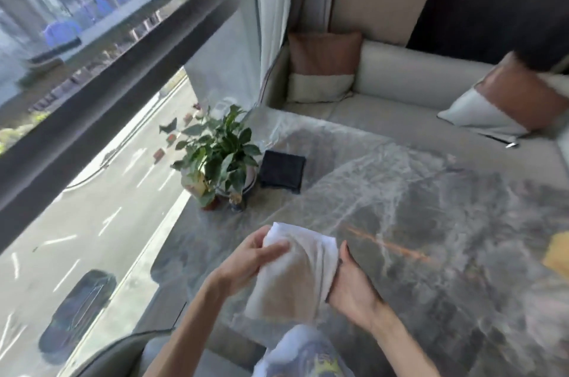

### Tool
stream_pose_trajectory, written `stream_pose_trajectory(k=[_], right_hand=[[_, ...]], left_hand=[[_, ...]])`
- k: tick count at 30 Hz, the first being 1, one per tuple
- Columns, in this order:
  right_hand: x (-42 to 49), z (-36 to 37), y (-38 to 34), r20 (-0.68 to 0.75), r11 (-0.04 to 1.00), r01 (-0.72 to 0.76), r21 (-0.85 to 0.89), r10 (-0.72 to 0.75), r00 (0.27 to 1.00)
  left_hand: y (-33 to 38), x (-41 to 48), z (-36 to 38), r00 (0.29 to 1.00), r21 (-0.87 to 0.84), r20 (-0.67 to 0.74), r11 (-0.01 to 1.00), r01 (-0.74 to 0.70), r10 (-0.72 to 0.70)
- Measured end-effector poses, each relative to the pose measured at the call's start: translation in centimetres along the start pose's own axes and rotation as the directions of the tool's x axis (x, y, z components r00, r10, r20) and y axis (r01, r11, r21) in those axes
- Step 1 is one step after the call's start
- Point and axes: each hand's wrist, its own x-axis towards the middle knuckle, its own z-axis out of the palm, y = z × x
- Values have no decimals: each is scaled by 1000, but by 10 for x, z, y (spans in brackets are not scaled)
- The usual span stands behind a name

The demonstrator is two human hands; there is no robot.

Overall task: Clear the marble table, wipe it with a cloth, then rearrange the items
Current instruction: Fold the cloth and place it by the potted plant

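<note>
Holding a white cloth (292, 272) above the marble surface (431, 207), the left hand (246, 259) and right hand (354, 287) both grip it. A potted plant (218, 155) stands beside a dark blue folded cloth (281, 171).

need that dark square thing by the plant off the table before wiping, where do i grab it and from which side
Judging by its pose, take the dark square item by its right edge, coming in from the open marble table side. It lies flat and thin, and the potted plant crowds its left edge, with leaves hanging close. Pinch thumb on top, fingers sliding under the edge.
</note>
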Motion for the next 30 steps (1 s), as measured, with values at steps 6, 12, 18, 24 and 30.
stream_pose_trajectory(k=[6,12,18,24,30], right_hand=[[-12,-11,-31,35,852,237,-467,-250,968],[27,-15,-55,32,666,255,-701,-328,944],[122,3,-104,9,296,147,-944,-420,907],[254,29,-167,-7,63,41,-997,-620,784],[343,11,-136,85,-69,49,-996,-758,647]], left_hand=[[30,3,12,999,298,48,954,-24,10],[54,35,-14,988,486,95,872,58,-118],[91,138,-54,996,932,68,361,-39,-66],[122,269,-102,993,997,62,33,-66,100],[77,316,-126,998,968,55,-245,-49,20]])
